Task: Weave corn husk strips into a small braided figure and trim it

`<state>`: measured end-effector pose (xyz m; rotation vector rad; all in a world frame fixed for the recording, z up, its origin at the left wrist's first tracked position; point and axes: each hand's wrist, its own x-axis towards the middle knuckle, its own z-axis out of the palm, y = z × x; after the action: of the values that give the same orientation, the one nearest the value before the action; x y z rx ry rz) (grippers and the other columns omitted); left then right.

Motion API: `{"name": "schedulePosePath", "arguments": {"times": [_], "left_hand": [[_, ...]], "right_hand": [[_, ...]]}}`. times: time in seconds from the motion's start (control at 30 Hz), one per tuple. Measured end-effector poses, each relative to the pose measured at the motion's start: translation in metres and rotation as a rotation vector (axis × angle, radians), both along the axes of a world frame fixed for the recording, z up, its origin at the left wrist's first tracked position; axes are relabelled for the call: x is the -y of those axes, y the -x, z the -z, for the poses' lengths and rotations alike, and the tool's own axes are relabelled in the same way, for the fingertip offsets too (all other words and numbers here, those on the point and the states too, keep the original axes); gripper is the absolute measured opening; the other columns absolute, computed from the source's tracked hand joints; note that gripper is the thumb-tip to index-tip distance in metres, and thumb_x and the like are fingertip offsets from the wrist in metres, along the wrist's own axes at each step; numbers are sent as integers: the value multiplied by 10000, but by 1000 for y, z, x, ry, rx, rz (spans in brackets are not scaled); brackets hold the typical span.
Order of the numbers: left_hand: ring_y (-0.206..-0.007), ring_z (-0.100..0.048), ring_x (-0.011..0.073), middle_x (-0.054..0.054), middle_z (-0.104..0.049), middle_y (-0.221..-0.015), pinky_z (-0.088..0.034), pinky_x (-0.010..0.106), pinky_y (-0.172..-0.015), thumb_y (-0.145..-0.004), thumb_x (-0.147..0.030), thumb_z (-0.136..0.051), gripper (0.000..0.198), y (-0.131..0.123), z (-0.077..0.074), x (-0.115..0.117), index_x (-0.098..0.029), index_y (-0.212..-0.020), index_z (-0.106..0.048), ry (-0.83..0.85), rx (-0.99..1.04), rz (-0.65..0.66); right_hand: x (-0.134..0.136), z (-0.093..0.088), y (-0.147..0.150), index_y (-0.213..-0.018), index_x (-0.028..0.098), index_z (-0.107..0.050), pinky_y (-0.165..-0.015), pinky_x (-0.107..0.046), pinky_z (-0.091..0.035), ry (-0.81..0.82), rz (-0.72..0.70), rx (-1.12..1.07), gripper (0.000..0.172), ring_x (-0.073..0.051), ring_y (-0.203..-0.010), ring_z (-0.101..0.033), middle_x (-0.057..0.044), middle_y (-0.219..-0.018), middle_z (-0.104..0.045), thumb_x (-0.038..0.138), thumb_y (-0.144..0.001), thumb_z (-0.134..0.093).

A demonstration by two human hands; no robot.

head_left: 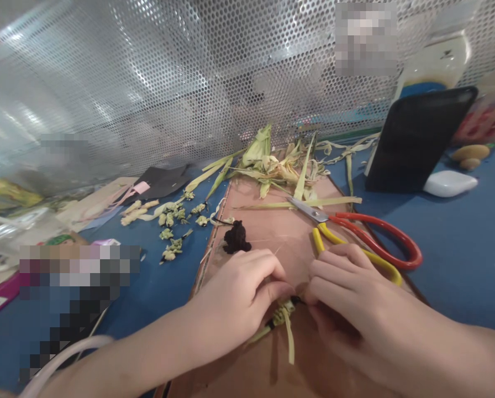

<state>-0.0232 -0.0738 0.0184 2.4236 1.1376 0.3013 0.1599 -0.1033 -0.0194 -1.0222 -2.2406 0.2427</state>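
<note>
A small knotted piece of green corn husk (281, 314), bound with black thread (296, 299), hangs low over the cardboard between my hands. My left hand (251, 284) is closed, thumb and forefinger pinched at the piece's upper end by the thread; its grip is partly hidden. On the other side, my right hand (347, 287) pinches the thread, with its curled fingers covering the end. Loose husk strips stick out below the piece. Just beyond the left knuckles lies a tangle of black thread (237, 237). Scissors (347, 221) with red and yellow handles rest behind my right hand.
Beneath the work is a cardboard sheet (256, 221) on a blue table (458, 249). Corn husks (280, 166) pile at its far end. Several finished husk knots (173, 215) lie left. A black phone (421, 141) leans upright at right, before a perforated metal screen (231, 83).
</note>
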Motion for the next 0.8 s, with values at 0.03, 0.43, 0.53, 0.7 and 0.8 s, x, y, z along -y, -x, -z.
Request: {"name": "schedulePosePath", "arguments": {"times": [0.03,0.43,0.53,0.7,0.8], "left_hand": [[-739,-479,131,-18,-554,-762,-353,266,-684,-853,-222,-445,130,0,0,0,-181,-739,-491,-1,-3,-3],[-693,-441,127,-5,-496,-757,-355,264,-630,-872,-167,-351,170,0,-2,1,-182,-714,-412,-44,-10,-44],[-693,-444,128,-1,-487,-755,-358,271,-635,-879,-169,-332,170,0,-1,2,-182,-726,-405,-47,13,-70],[-676,-444,119,-5,-472,-744,-360,267,-625,-894,-199,-310,180,0,2,5,-183,-733,-390,-32,58,-134],[-669,-445,113,-9,-468,-737,-360,258,-617,-897,-211,-309,182,-1,2,5,-184,-733,-384,-32,81,-156]], "right_hand": [[0,0,0,-604,187,-486,-728,-328,-299,-4,1,1,151,-138,-643,-430,15,-623,-513,57,-670,-449],[-2,3,-1,-603,184,-467,-702,-323,-290,-68,-23,2,159,-133,-641,-408,12,-628,-505,85,-727,-458],[-3,2,-2,-593,181,-453,-698,-325,-288,-100,-19,26,171,-133,-634,-402,6,-621,-497,90,-737,-438],[-5,-2,-4,-595,180,-448,-682,-324,-280,-153,-6,86,173,-136,-646,-406,2,-641,-508,87,-738,-420],[-5,-2,-4,-598,181,-453,-701,-339,-284,-176,6,98,170,-139,-641,-410,3,-638,-509,84,-734,-422]]}}
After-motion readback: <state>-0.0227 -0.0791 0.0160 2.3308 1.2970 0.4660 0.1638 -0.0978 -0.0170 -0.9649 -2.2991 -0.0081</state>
